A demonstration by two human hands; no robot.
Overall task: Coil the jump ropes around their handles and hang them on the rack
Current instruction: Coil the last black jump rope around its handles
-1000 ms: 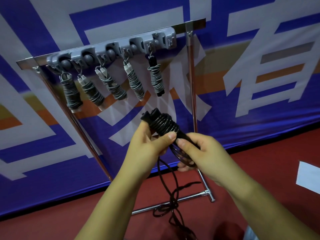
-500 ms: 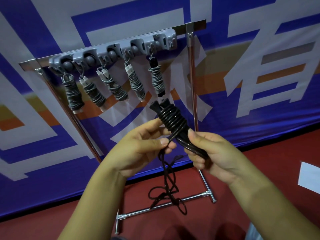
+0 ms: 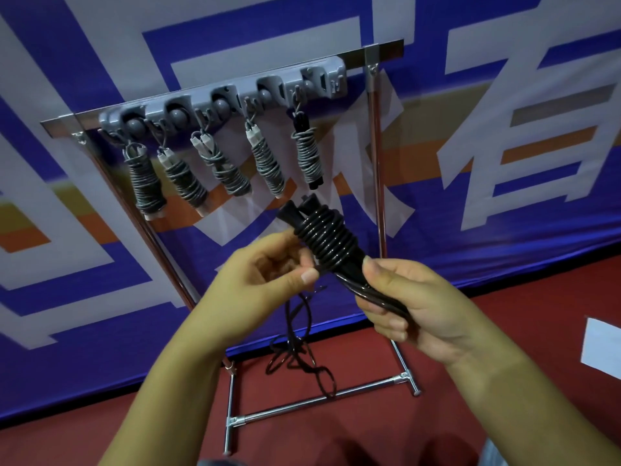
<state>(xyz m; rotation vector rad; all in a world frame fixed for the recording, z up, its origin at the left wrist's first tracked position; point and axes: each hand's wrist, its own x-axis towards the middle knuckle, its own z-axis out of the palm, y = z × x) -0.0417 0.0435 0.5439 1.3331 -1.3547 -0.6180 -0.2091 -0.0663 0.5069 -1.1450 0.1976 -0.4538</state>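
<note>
My right hand grips the lower end of a pair of black jump rope handles, which point up and to the left with several turns of black rope coiled round them. My left hand pinches the rope just beside the coil. The loose rope dangles from there in loops toward the floor. Behind stands the metal rack, its grey hook strip carrying several coiled grey ropes. The strip's right end has an empty hook.
A blue, white and orange banner covers the wall behind the rack. The rack's chrome foot bar lies on the red floor. A white sheet lies on the floor at the right edge.
The coil on the handles has gained turns and the dangling rope has shortened. My left hand moved from under the coil out to its left side, still holding the rope.
</note>
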